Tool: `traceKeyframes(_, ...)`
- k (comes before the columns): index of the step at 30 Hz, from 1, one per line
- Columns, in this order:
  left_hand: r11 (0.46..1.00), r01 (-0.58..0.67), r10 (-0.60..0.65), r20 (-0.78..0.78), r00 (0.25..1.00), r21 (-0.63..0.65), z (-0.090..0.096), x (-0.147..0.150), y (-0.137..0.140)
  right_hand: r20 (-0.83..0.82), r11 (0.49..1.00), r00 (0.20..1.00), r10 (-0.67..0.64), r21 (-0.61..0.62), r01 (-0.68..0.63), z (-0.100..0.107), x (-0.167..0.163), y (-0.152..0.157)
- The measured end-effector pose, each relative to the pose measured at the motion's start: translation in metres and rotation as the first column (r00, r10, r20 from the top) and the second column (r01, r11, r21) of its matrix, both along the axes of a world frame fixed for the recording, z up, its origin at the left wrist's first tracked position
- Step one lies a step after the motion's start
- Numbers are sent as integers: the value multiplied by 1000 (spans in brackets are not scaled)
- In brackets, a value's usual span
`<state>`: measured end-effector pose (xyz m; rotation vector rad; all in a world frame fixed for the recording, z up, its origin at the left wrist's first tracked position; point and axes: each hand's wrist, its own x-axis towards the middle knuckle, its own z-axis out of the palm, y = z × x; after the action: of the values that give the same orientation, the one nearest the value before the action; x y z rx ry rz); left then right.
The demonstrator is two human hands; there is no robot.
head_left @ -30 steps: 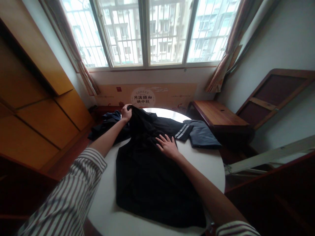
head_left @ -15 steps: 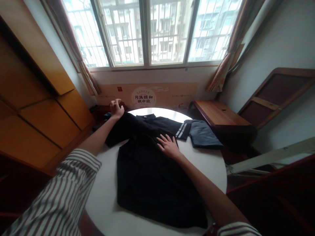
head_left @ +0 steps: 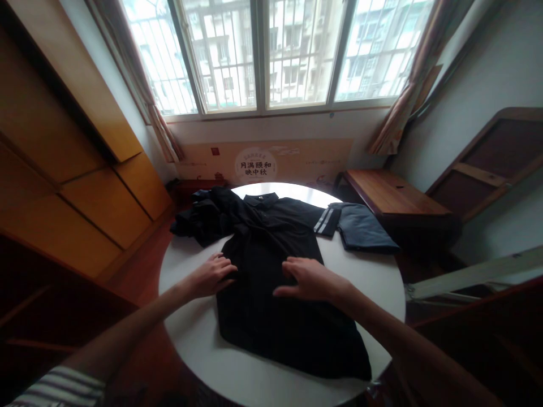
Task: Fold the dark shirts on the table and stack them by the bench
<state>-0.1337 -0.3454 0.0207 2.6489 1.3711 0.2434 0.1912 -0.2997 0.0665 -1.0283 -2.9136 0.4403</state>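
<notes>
Two changes: the left hand (head_left: 214,275), earlier far left, is over the black shirt's (head_left: 288,339) left edge, fingers loosely parted; the right hand (head_left: 311,278), earlier flat, arches, thumb wide.

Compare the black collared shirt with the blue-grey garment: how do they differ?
The black collared shirt is mostly spread out; the blue-grey garment is folded compactly. The shirt has pale stripes; the garment shows none. The shirt covers more of the round white table than the garment. Both lie on it.

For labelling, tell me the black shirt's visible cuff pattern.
The cuff has two pale stripes on black; head view.
</notes>
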Motion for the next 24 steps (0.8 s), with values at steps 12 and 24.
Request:
traceKeyframes(12,852,-162,233,83,969,-498,37,-72,-53,86,916,979,187,-375,-141,-7,70,-92)
traceKeyframes(24,830,-546,555,268,787,-114,42,21,233,-126,865,856,-501,-101,492,2,0,214)
